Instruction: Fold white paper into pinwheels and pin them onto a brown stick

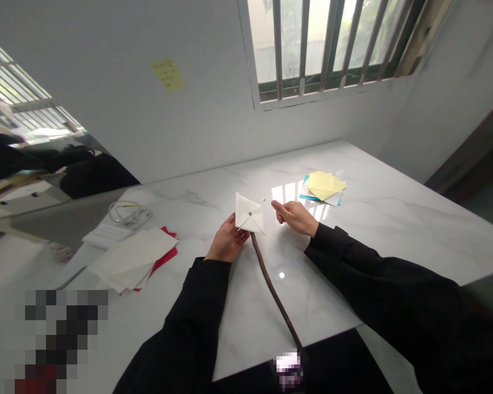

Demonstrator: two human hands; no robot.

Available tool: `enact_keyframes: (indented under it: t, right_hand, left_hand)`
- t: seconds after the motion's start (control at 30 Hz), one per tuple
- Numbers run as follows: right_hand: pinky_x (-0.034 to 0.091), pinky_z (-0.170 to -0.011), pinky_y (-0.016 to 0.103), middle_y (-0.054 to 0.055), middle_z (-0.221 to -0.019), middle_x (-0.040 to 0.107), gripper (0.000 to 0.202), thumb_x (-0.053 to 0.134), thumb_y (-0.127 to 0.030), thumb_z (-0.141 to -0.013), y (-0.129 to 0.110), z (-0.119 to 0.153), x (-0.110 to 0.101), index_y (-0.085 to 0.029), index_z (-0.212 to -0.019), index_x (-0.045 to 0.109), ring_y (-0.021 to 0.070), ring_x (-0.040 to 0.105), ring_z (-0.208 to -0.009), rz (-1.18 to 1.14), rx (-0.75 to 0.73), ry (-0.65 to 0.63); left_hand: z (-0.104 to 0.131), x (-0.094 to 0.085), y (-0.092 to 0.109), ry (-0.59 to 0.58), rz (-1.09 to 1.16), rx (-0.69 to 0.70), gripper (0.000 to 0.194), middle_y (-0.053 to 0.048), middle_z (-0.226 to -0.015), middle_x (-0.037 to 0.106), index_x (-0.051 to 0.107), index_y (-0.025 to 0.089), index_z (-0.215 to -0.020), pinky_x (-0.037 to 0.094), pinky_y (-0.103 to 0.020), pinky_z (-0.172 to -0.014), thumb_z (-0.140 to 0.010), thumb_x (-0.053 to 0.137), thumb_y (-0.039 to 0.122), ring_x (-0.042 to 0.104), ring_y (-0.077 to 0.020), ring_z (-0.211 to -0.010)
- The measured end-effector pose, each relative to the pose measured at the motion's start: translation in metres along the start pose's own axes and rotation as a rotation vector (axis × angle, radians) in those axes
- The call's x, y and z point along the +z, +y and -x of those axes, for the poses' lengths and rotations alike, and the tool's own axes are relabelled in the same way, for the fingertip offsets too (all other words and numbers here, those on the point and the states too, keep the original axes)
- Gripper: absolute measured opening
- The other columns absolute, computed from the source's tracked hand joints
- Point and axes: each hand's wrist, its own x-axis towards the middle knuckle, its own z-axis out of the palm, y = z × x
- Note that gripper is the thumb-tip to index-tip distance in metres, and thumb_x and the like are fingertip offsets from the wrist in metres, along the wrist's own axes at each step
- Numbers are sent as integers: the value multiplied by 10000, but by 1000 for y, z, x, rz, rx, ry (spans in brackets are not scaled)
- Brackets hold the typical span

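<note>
A white folded-paper pinwheel (246, 221) with a dark dot at its centre stands at the upper end of a thin brown stick (271, 284). My left hand (229, 239) is closed around its lower left side, fingers partly hidden behind the paper. The stick slants down toward the table's front edge. To the right, apart from the pinwheel, my right hand (294, 215) hovers with its fingers curled in. Whether anything is inside that hand cannot be made out. Between the pinwheel and the right hand lies a tiny speck-like piece (263, 200) on the tabletop.
Yellow, white and blue paper sheets (326, 185) lie at the back right of the marble-patterned table (394, 219). On the left are cream and red sheets (133, 257) and a coiled pale cable (129, 212). A yellow note (168, 75) sticks to the wall beside a barred window (332, 44).
</note>
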Motion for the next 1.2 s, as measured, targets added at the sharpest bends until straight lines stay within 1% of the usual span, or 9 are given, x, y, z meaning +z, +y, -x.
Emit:
enact_keyframes:
  t: [0.27, 0.37, 0.43, 0.53, 0.73, 0.97, 1.07, 1.13, 1.2]
  right_hand:
    - [411, -731, 285, -20, -630, 611, 661, 350, -716, -1020, 1, 2, 0, -185, -1183, 707, 160, 586, -659, -127, -10, 15]
    - [398, -683, 291, -1, -563, 564, 769, 297, -777, -993, -2, 2, -1, -163, -782, 710, 141, 528, -575, -148, 59, -64]
    - [377, -653, 305, 8, -509, 490, 814, 271, -809, -973, -3, 1, -1, -183, -529, 541, 132, 481, -528, -128, 83, -60]
    - [370, -651, 309, 14, -526, 481, 800, 291, -813, -964, -1, -1, 0, -192, -495, 476, 137, 483, -542, -120, 61, 8]
    - [392, -642, 287, -6, -601, 520, 747, 324, -769, -988, 6, -1, 4, -163, -940, 758, 157, 529, -602, -170, 25, 15]
    - [431, -718, 302, -18, -661, 577, 683, 398, -709, -1008, 2, 3, 4, -215, -1429, 611, 179, 586, -670, -167, -39, 56]
    - [413, -709, 306, 9, -619, 576, 745, 300, -763, -1001, 3, 1, 0, -184, -970, 768, 177, 575, -639, -78, -3, 10]
    - [387, -678, 313, 23, -549, 528, 829, 224, -799, -986, 5, -2, -2, -184, -614, 638, 169, 540, -583, -19, 45, -14]
    - [369, -663, 317, 27, -524, 501, 830, 209, -809, -979, 7, -3, -3, -196, -513, 519, 164, 524, -564, 9, 62, -5]
  left_hand:
    - [3, 3, -2, 3, 10, -13, 448, -47, -990, 771, 729, 188, -1030, 559, -231, -701, -667, 926, 360, 693, -141, -766]
    - [2, 1, -3, 8, 10, 0, 414, -37, -1019, 767, 733, 198, -1030, 544, -214, -687, -691, 908, 358, 688, -130, -778]
    - [1, -1, -2, 18, 5, 0, 384, -28, -1031, 764, 734, 210, -1033, 523, -197, -661, -713, 893, 352, 678, -118, -771]
    - [1, -2, -2, 13, 6, 2, 371, -27, -1027, 760, 729, 218, -1046, 516, -202, -663, -730, 879, 342, 669, -120, -772]
    - [4, 2, -1, 34, -30, -8, 331, -9, -928, 734, 707, 219, -992, 482, -210, -651, -704, 857, 287, 631, -116, -732]
    - [4, 3, -1, 40, -30, -16, 360, -4, -927, 719, 693, 222, -975, 483, -215, -669, -686, 882, 324, 627, -114, -741]
    - [3, 1, -2, 12, -41, -20, 370, -11, -958, 730, 698, 227, -996, 485, -215, -659, -704, 880, 362, 635, -114, -745]
    - [2, 0, -2, 0, -40, -15, 375, -10, -983, 736, 705, 232, -1016, 490, -211, -657, -708, 875, 360, 638, -109, -746]
    - [2, -1, -2, 5, -41, -11, 376, -6, -1004, 739, 711, 237, -1031, 497, -207, -661, -703, 870, 330, 640, -102, -745]
